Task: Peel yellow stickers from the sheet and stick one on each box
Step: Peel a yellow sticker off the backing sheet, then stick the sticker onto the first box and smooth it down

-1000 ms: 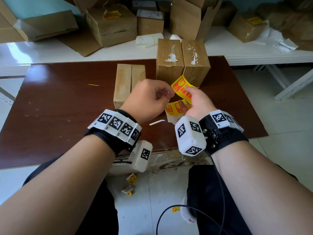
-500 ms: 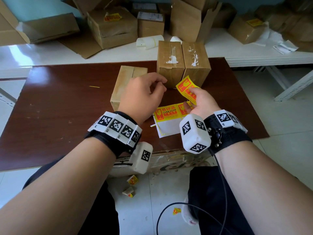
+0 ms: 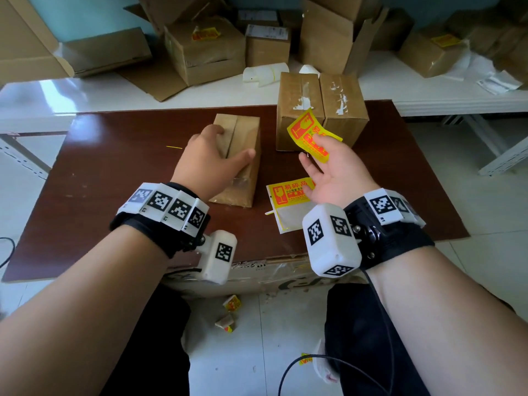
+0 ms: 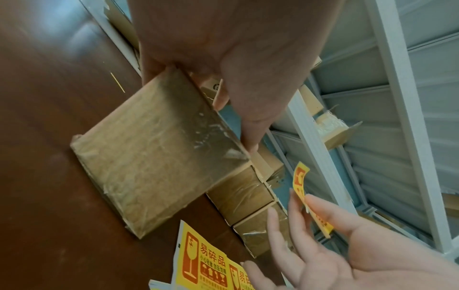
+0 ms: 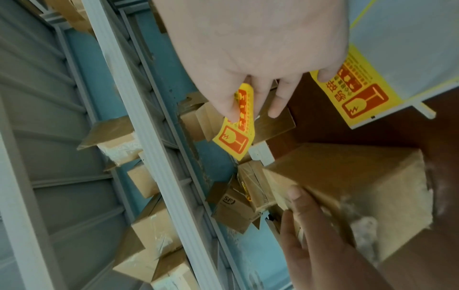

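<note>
A: Head view. Left hand lies on the top of the small box at mid-counter, fingers curled over its far left edge and thumb stretched across the top toward the right; the grip clasps the box. What of the other hand?

B: Right hand is palm-up just right of that box, fingers mostly extended, thumb and forefinger pinching the peeled sticker, which curls upward in front of the two taller boxes standing side by side at the far edge of the brown counter. The sticker sheet lies flat on the counter, near side, partly under the right hand, one yellow sticker still on it.

A: Left wrist view?

B: Left hand grips the small box from above, thumb along its right edge. Right hand appears at lower right with the peeled sticker pinched; the sticker sheet lies at the bottom.

A: Right wrist view?

B: Right hand pinches the peeled sticker, the other fingers loose. Sticker sheet lies at upper right; left hand rests on the small box.
</note>
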